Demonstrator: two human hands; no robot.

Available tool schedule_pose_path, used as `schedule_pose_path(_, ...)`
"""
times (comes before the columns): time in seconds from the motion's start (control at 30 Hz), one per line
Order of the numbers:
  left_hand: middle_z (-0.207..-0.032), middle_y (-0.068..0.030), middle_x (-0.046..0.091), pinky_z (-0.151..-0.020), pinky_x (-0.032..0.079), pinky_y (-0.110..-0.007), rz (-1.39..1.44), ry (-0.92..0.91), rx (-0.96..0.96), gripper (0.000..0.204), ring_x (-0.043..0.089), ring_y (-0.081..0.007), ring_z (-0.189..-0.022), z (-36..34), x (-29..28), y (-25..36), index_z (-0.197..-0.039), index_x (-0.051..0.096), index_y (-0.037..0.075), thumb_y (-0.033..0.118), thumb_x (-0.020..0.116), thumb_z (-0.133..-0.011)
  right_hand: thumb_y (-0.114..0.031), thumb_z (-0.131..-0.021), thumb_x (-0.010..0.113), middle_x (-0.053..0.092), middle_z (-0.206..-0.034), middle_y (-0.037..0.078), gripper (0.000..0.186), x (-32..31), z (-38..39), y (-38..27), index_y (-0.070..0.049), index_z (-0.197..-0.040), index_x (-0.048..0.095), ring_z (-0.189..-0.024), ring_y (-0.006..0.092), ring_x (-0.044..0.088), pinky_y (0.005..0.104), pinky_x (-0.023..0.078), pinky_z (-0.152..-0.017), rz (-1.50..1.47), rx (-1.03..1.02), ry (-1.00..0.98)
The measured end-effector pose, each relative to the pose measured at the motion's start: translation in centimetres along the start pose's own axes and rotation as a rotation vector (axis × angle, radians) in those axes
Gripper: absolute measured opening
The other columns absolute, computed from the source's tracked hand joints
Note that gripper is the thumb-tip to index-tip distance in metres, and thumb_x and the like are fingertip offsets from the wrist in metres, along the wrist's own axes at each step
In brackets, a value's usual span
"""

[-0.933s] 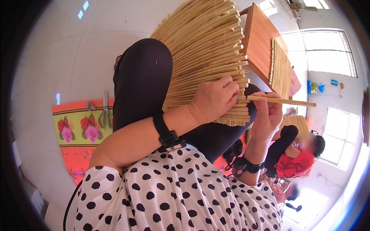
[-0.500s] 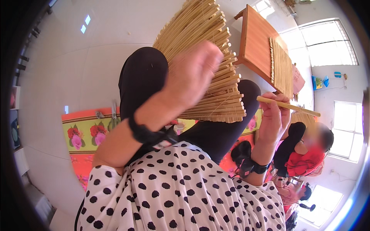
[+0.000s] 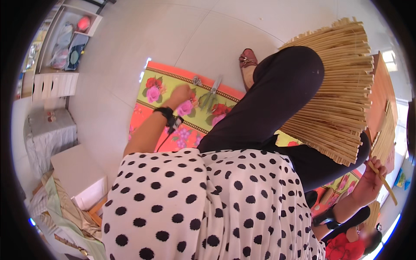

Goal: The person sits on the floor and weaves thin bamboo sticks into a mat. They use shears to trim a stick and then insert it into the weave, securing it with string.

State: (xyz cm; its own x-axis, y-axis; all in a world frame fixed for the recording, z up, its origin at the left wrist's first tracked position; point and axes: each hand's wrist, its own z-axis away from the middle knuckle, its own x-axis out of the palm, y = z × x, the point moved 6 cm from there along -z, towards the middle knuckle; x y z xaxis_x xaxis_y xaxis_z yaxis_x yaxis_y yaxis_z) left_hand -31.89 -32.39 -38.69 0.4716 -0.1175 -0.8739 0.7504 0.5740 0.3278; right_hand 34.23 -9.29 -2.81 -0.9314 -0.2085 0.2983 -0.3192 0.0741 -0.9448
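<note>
Open shelf (image 3: 96,24) holds red item (image 3: 83,24); my left hand (image 3: 180,95) near scissors (image 3: 213,92), can't tell grip; right hand (image 3: 372,178) pinches stick (image 3: 385,182)

One left hand (image 3: 179,96), one right hand (image 3: 371,178), one loose stick (image 3: 386,185)
One lap mat (image 3: 336,97), one shoe (image 3: 248,59) and one co-worker (image 3: 345,247) showed.

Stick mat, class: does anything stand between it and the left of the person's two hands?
Yes. In the head view, the raised left leg lies between the left hand and the stick mat; nearer that hand, the scissors lie on the flowered cloth.
</note>
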Motion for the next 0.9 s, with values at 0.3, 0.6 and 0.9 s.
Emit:
schedule_pose_path(0.3, -0.106, -0.0224, 0.059, -0.083, 0.050, -0.048, 0.072, -0.066, 0.079, 0.040, 0.058, -0.0412, -0.101, 7.9, 9.9, 4.8, -0.108, 0.054, 0.000, 0.022, 0.070, -0.080, -0.008, -0.077, 0.055, 0.037, -0.088, 0.008, 0.019, 7.4, -1.8, -1.8, -0.011, -0.084, 0.038, -0.094, 0.0251, 0.039, 0.0455, 0.032, -0.099, 0.109, -0.027, -0.038)
schedule_pose_path(0.6, -0.104, -0.0248, 0.062, -0.084, 0.048, -0.050, 0.147, -0.024, -0.019, 0.062, 0.059, -0.0428, -0.099, 1.5, 9.8, 8.8, -0.105, 0.057, -0.003, 0.048, 0.076, -0.074, -0.011, -0.089, 0.050, 0.033, -0.054, -0.002, 0.009, 11.5, 0.8, -1.8, -0.006, -0.087, 0.043, -0.045, 0.0093, 0.029, 0.0257, 0.025, -0.045, 0.088, -0.065, 0.044)
schedule_pose_path(0.9, -0.073, -0.0206, 0.067, -0.059, 0.051, -0.042, 0.285, -0.157, -0.118, 0.039, 0.067, -0.0326, -0.068, -0.7, 11.6, 6.3, -0.082, 0.064, -0.006, 0.031, 0.072, -0.071, -0.020, -0.101, 0.048, 0.043, -0.058, -0.003, 0.024, 8.9, 3.0, 0.7, -0.004, -0.084, 0.052, -0.049, 0.0043, 0.034, 0.0205, 0.026, -0.046, 0.257, 0.191, 0.221)
